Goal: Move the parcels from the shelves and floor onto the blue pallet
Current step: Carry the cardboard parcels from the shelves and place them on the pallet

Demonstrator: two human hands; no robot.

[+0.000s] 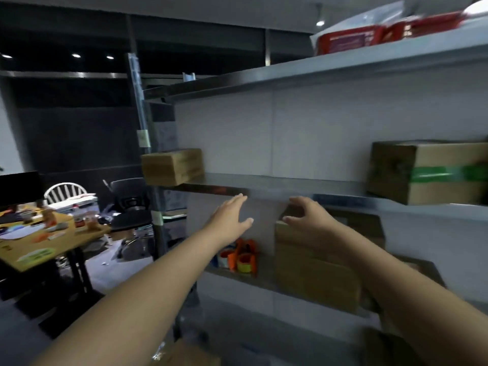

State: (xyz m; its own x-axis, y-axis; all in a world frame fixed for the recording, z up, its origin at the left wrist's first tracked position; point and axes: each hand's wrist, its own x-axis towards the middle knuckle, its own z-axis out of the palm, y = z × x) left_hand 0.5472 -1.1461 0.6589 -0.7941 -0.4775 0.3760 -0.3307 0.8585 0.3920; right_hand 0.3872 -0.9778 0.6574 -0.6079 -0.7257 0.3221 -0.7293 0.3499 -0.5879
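Note:
A metal shelf rack (277, 186) fills the view. On its middle shelf a small cardboard parcel (173, 166) sits at the left end and a bigger parcel with green tape (433, 173) at the right. One shelf lower stands a tall cardboard parcel (317, 270). My left hand (231, 216) reaches forward with straight fingers, empty, just below the middle shelf's front edge. My right hand (310, 216) hovers at the tall parcel's top left corner with fingers loosely bent, holding nothing. The blue pallet is out of view.
Red and white packages (369, 38) lie on the top shelf. Tape rolls and an orange dispenser (241, 256) sit on the lower shelf left of the tall parcel. A cluttered wooden table (47, 233) and chairs (132, 207) stand at the left. Another carton (190, 352) lies near the floor.

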